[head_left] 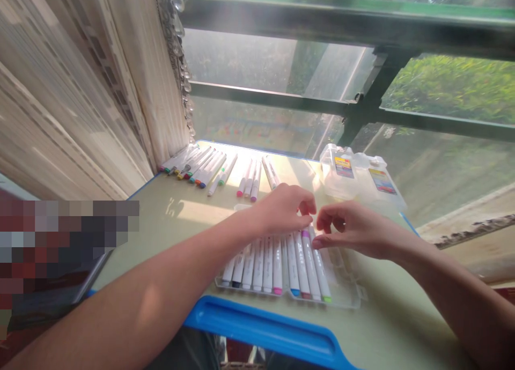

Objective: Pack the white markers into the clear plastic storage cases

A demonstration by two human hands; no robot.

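Observation:
A clear plastic marker case [346, 300] lies open on a pale green table [169, 225], holding several white markers with coloured caps. My left hand [284, 209] reaches over the case with fingers curled, pinching at the top end of a purple-capped marker [310, 260]. My right hand [354, 228] hovers close beside it, fingers curled, thumb resting on the markers' upper ends. The fingertips of both hands nearly meet above the case.
More markers [201, 169] lie in loose rows at the table's far edge by a curtain [80, 91]. Two clear plastic bottles [341, 171] stand by the window [306, 69]. The table has a blue rim [261, 327] at the near side.

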